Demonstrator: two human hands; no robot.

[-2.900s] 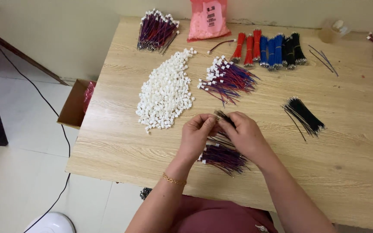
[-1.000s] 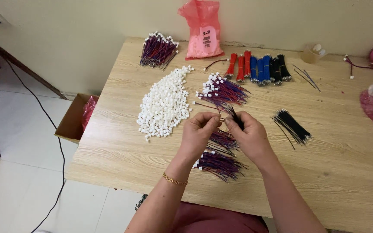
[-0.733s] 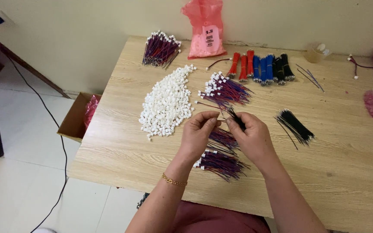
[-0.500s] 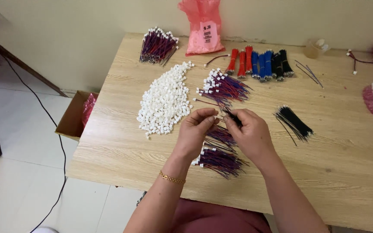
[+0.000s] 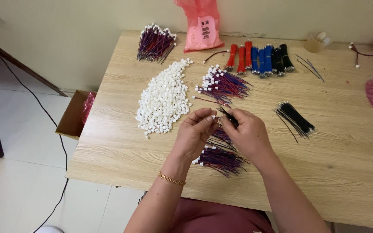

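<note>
Hands barely shifted since earlier, still mid-table. Wooden table [image 5: 346,172]: white connector pile [image 5: 162,99] far-left, within reach. Left hand [image 5: 195,133] and right hand [image 5: 247,136] (fingertips together) pinch a small connector w/ black wires [image 5: 226,116].

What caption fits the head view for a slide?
Left hand and right hand pinch a white connector above wire bundles.

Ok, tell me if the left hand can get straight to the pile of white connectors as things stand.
Probably yes. The left hand is just beside the pile of white connectors, with only bare wooden table between them. But its fingertips pinch a small white piece against the right hand, so it would need to free up first.
</note>
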